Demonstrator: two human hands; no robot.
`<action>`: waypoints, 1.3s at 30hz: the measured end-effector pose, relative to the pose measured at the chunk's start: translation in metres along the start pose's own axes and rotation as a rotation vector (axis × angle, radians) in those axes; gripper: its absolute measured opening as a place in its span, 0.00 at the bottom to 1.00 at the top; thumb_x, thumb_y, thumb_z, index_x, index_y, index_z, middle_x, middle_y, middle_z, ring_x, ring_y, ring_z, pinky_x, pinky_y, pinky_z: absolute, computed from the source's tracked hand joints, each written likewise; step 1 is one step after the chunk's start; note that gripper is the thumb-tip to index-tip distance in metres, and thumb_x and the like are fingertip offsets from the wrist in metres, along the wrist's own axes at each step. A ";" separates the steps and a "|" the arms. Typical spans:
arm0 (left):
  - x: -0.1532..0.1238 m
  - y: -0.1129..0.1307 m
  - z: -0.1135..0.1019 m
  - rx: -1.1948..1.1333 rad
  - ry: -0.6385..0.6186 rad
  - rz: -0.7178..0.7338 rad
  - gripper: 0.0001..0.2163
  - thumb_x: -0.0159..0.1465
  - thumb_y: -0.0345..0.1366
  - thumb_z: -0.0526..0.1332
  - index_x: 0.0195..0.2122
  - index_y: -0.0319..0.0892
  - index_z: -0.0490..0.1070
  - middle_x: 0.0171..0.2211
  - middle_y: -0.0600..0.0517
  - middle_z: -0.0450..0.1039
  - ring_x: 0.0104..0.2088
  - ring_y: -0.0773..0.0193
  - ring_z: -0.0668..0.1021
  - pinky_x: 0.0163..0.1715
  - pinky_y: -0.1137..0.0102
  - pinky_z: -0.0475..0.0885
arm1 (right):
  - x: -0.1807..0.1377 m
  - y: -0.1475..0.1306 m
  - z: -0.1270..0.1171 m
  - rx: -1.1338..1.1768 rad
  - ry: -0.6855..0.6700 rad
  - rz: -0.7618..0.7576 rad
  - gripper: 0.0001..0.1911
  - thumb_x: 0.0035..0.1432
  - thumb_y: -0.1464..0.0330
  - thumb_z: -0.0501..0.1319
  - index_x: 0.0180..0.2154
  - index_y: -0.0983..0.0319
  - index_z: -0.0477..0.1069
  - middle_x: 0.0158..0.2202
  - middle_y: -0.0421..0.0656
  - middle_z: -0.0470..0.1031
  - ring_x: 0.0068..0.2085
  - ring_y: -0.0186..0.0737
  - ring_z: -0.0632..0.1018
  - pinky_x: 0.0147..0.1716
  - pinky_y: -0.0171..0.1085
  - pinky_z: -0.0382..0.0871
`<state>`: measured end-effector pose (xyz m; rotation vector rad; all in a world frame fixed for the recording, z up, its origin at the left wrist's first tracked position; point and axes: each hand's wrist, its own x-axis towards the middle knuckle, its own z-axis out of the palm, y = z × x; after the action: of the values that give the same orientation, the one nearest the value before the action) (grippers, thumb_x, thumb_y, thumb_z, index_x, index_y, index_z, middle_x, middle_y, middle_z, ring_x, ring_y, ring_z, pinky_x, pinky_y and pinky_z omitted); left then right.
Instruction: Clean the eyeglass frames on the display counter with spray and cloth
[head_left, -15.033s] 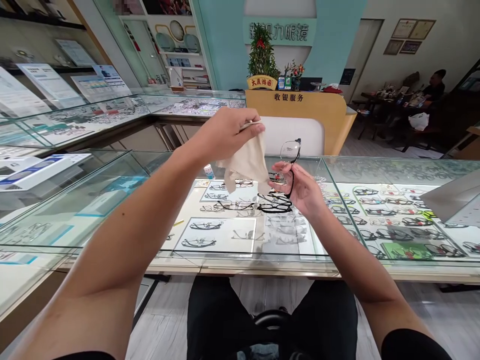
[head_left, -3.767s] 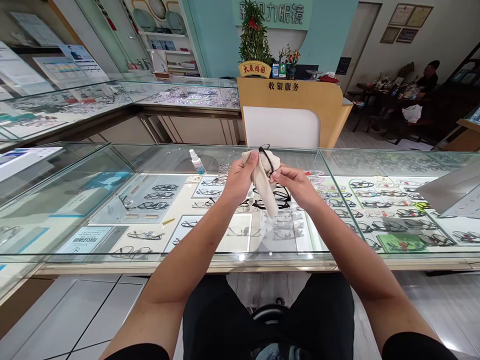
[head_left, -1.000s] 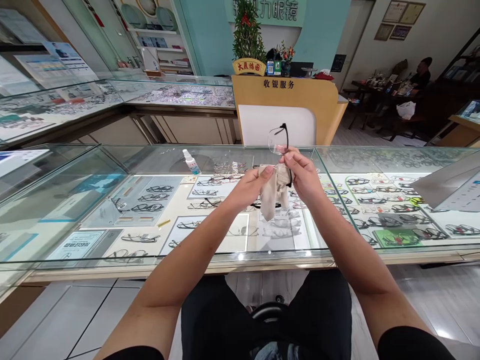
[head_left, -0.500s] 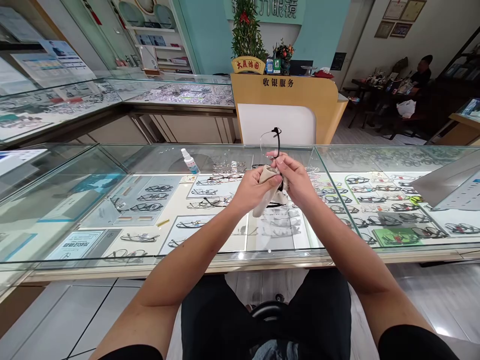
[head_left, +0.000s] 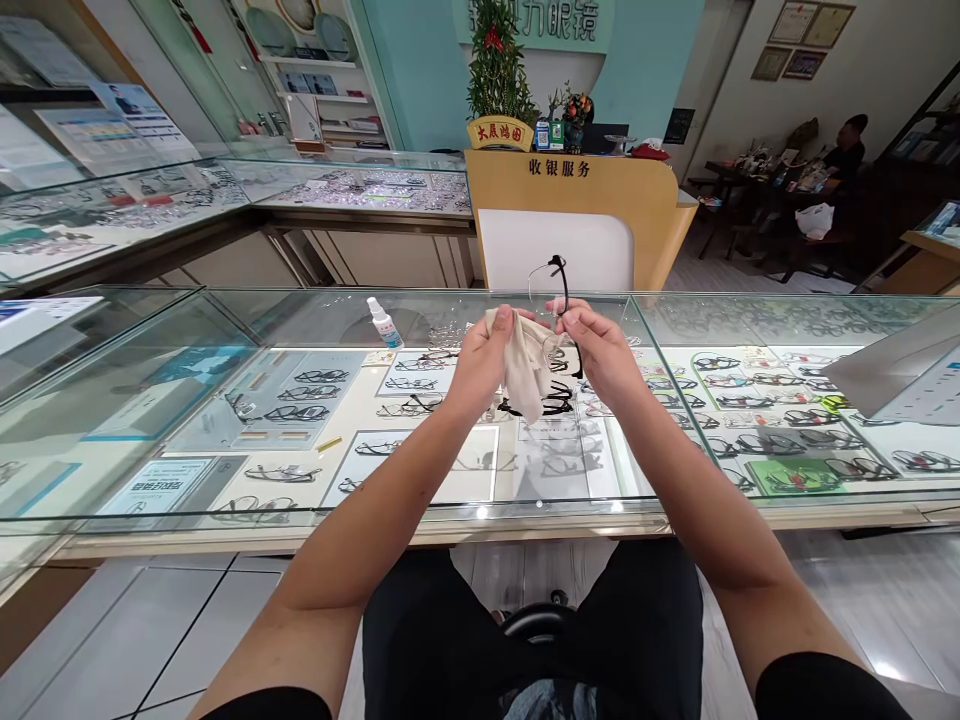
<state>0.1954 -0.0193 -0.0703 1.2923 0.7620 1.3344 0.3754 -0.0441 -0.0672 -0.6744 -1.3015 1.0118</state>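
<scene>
My left hand (head_left: 478, 358) is closed on a beige cleaning cloth (head_left: 525, 372) that hangs down between my hands. My right hand (head_left: 598, 345) pinches a pair of black half-rim glasses (head_left: 553, 290), held upright so one lens rises above my fingers. The cloth's upper edge lies against the lower part of the glasses. Both hands hover over the glass display counter (head_left: 225, 330). More black glasses (head_left: 551, 400) lie on the glass just below my hands.
A small spray bottle (head_left: 383, 323) stands on the counter to the left of my hands. Several frames lie on trays inside the case. A wooden cashier desk (head_left: 592, 205) stands behind it. A person sits at a table at far right (head_left: 844, 165).
Half a second ago my hands were pressed together with the cloth bunched round the glasses. Now they have drawn slightly apart and the cloth hangs looser.
</scene>
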 end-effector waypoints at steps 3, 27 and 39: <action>0.005 0.006 -0.004 -0.048 0.049 0.011 0.29 0.64 0.69 0.69 0.43 0.44 0.79 0.41 0.45 0.87 0.40 0.54 0.87 0.39 0.64 0.81 | -0.001 0.000 0.000 -0.073 -0.022 -0.003 0.22 0.62 0.45 0.74 0.30 0.55 0.81 0.54 0.46 0.76 0.67 0.53 0.74 0.64 0.45 0.70; 0.004 0.016 0.009 -0.385 -0.090 -0.109 0.23 0.75 0.60 0.62 0.41 0.43 0.80 0.47 0.41 0.86 0.59 0.49 0.85 0.57 0.56 0.83 | -0.019 0.019 0.027 -1.281 -0.028 -0.387 0.14 0.76 0.66 0.58 0.38 0.57 0.80 0.66 0.54 0.78 0.72 0.64 0.69 0.66 0.65 0.62; -0.007 0.002 0.017 -0.395 -0.172 -0.103 0.19 0.72 0.54 0.68 0.47 0.41 0.82 0.55 0.42 0.85 0.67 0.47 0.80 0.65 0.56 0.78 | -0.011 0.013 0.018 -1.265 0.155 -0.331 0.11 0.76 0.66 0.60 0.40 0.58 0.80 0.67 0.55 0.76 0.71 0.64 0.68 0.70 0.63 0.58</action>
<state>0.2097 -0.0306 -0.0668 1.0216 0.4127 1.2001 0.3556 -0.0505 -0.0808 -1.3626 -1.7663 -0.2561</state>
